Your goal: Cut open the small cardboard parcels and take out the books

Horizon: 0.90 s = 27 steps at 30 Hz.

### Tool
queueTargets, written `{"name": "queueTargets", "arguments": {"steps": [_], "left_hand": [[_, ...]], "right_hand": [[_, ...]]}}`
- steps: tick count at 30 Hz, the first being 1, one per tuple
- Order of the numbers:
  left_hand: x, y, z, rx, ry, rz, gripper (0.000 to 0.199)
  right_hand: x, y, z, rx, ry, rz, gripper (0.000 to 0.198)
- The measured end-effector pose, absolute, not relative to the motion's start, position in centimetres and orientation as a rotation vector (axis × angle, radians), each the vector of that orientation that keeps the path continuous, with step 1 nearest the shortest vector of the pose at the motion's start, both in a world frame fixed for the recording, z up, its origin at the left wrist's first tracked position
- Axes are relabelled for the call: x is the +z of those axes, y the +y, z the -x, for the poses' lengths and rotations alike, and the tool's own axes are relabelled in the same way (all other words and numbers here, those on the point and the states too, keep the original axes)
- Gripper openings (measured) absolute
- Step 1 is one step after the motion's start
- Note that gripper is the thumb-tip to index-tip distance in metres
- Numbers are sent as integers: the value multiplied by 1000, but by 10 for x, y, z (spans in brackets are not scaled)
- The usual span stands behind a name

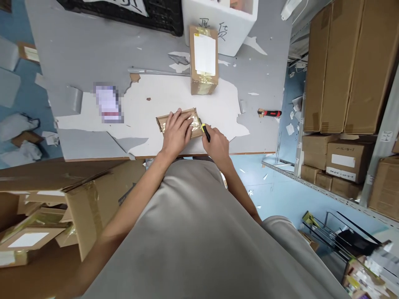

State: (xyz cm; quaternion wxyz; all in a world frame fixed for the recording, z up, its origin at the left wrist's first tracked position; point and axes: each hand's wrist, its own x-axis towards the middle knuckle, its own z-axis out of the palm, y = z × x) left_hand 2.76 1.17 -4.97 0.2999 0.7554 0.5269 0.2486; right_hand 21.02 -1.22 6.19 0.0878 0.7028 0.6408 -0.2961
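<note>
A: Where's the flat cardboard packet (195, 128)?

B: On the worktable (81, 58), on the near side of the white-labelled carton (204, 58) and a little to its left, apart from it. Shiny tape runs across the packet's top.

A: What about the left hand (177, 132)?

B: It lies over the packet, fingers stretched across the top rather than curled round anything.

A: And the right hand (216, 143)?

B: Nearer than the carton too, and slightly to its right. It's closed around a yellow-and-black utility knife (205, 132), whose front end is at the packet's right edge. I can't tell whether the blade has gone into the cardboard.

A: What's beyond the carton?

B: A white foam box (232, 39) with dark handwriting, just behind it, and a black plastic crate (158, 20), behind and to its left.

A: And to the carton's right?

B: A red-and-black-handled tool (272, 113) lies well to the right and somewhat nearer.

A: That pixelated rectangle (108, 103)?

B: Well left of the carton and a bit nearer; it's too obscured to identify.
</note>
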Motion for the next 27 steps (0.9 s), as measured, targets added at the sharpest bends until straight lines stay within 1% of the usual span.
{"name": "queueTargets", "arguments": {"steps": [4,8,14,21,27], "left_hand": [[-54,9,-24,650,1387,-2018,48],[-55,8,-26,640,1363,-2002,53],[-57,10,-30,604,1306,-1974,54],[-60,11,-36,620,1230,-1929,54],[-64,10,-37,705,1178,-1858,52]], "right_hand": [[64,-7,-197,-827,1885,-2051,55],[66,-1,-182,-750,1823,-2046,48],[74,8,-165,-685,1713,-2055,40],[80,0,-169,-667,1605,-2082,44],[79,8,-164,-696,1577,-2111,41]]}}
